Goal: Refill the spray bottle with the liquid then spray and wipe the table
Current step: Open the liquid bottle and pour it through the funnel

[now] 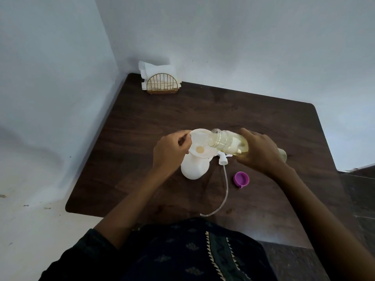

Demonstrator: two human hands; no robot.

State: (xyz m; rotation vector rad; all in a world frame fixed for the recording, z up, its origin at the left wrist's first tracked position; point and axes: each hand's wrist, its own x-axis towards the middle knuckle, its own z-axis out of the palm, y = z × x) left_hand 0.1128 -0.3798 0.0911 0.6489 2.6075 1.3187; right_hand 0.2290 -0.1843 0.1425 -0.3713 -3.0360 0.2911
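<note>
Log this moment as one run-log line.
step: refilling | left hand: steadies funnel on spray bottle | right hand: tilts liquid bottle over funnel | purple cap, sprayer head: on table

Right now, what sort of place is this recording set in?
Probably a plain home or small eatery corner: a dark wooden table pushed against bare pale walls, with a wire napkin holder stocked with paper napkins at the back.

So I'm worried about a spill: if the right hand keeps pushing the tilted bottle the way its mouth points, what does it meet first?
Probably the white funnel on the spray bottle, held by the left hand; depth is unclear.
</note>
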